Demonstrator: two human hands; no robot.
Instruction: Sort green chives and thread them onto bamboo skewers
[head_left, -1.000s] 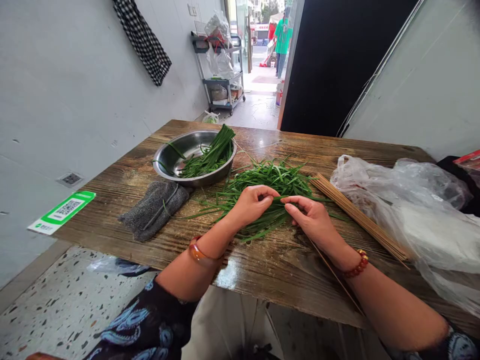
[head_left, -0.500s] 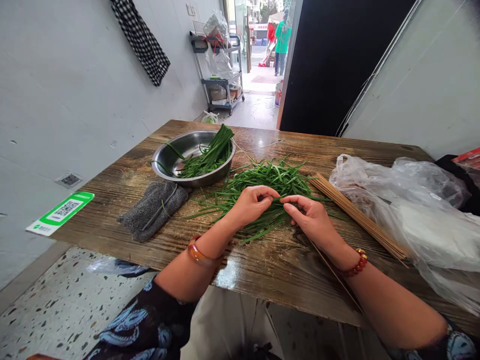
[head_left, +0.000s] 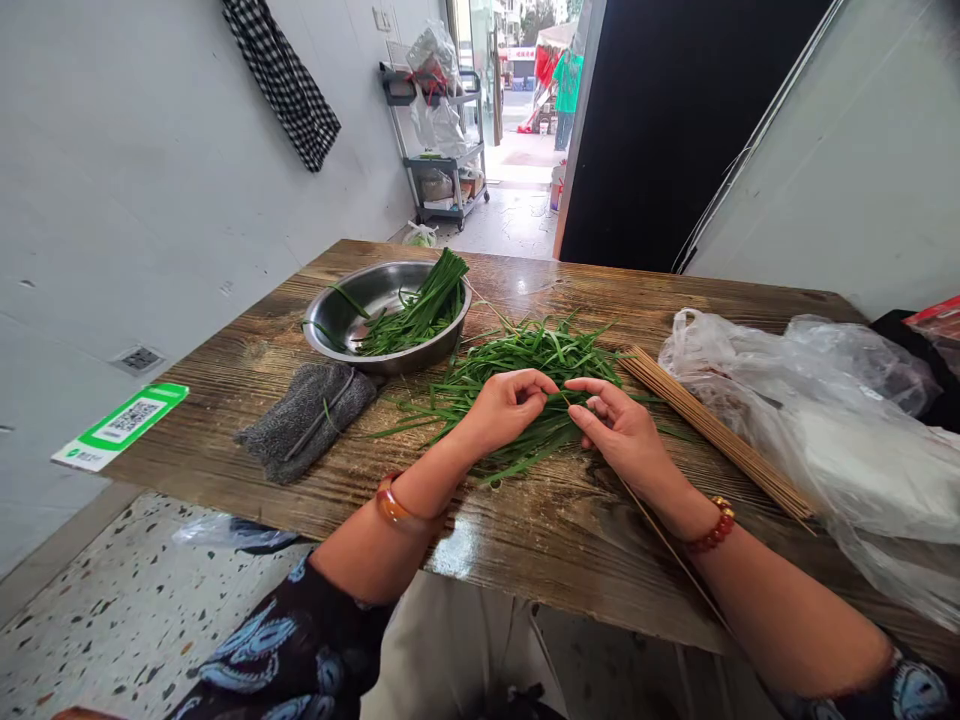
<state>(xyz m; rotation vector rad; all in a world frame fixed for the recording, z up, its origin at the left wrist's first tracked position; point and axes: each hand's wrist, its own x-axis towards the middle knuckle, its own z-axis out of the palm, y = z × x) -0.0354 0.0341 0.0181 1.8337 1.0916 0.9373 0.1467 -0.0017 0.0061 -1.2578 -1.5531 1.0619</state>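
Observation:
My left hand (head_left: 510,410) is pinched at thumb and forefinger above a loose heap of garlic chives (head_left: 536,355). What lies in that pinch is too small to make out. Close to its fingertips is the tip of a thin bamboo skewer (head_left: 652,515), which runs back under my right hand (head_left: 619,425) toward the table's front edge. The right hand holds this skewer, its thumb beneath and its forefinger stretched out above. Right of the heap lies a bundle of bamboo skewers (head_left: 712,430).
A steel bowl (head_left: 337,345) with more chives stands at the back left of the wooden table (head_left: 555,560). In front of it lies a grey mesh cloth (head_left: 307,420). Clear plastic bags (head_left: 817,420) cover the right side. A QR-code card (head_left: 124,425) sits at the left edge.
My right forefinger has lifted and straightened, opening a small gap between the hands where the skewer tip shows. My left hand has stayed in place.

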